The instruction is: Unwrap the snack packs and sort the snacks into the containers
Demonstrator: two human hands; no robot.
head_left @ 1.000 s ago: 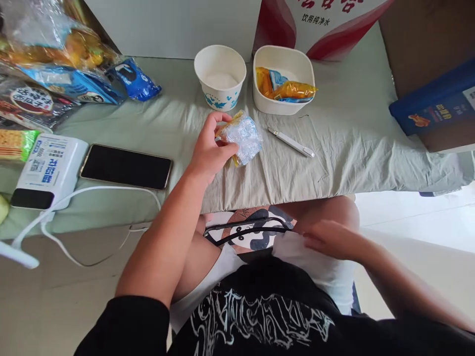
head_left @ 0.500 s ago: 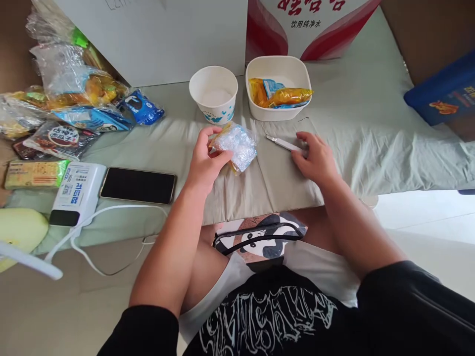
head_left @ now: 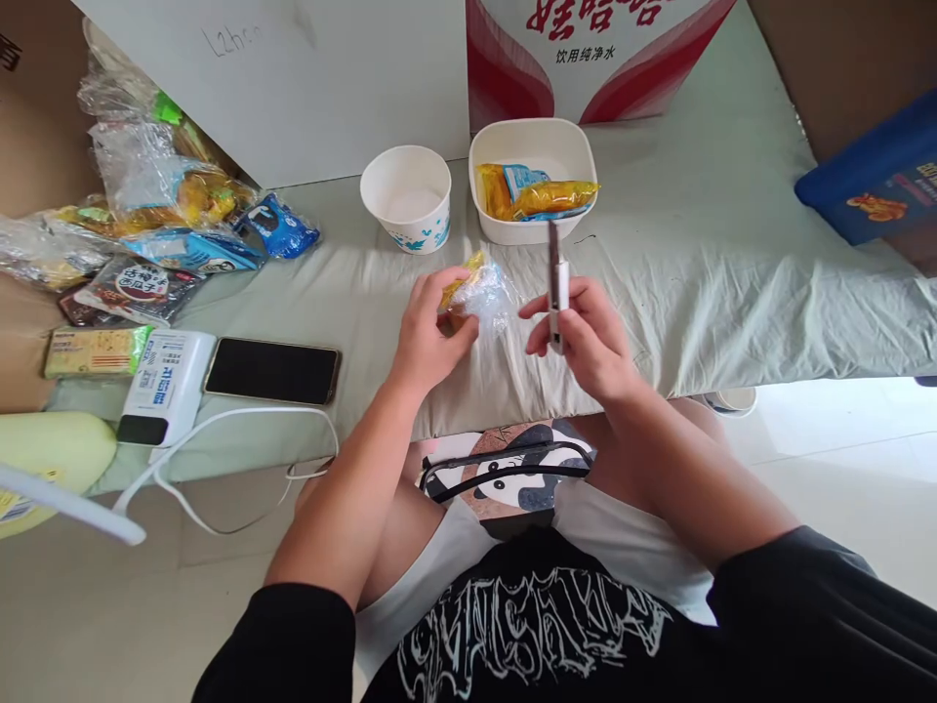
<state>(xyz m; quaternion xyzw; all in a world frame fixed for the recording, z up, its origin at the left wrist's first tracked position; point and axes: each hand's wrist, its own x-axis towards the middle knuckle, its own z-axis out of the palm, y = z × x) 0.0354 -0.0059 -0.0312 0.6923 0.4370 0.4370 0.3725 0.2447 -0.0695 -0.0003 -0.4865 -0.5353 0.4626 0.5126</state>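
Note:
My left hand [head_left: 428,337] grips a small snack in a clear crinkled wrapper [head_left: 487,291] with yellow at its top, just above the pale green cloth. My right hand [head_left: 586,337] holds a slim white utility knife [head_left: 556,278] upright, its tip pointing away from me, right beside the wrapper. Behind them stand a white paper cup [head_left: 406,198] and a white square bowl [head_left: 578,146] with yellow and blue snack packets [head_left: 534,190] inside.
A black phone [head_left: 272,371] and a white power bank [head_left: 167,383] with a white cable lie at the left. Several snack bags [head_left: 168,229] pile up at the far left. A red-and-white box [head_left: 592,54] stands behind; a blue box [head_left: 875,186] sits at the right.
My right hand came up from my lap, took the white knife off the cloth and lifted it upright next to the wrapped snack. The left hand kept hold of the snack.

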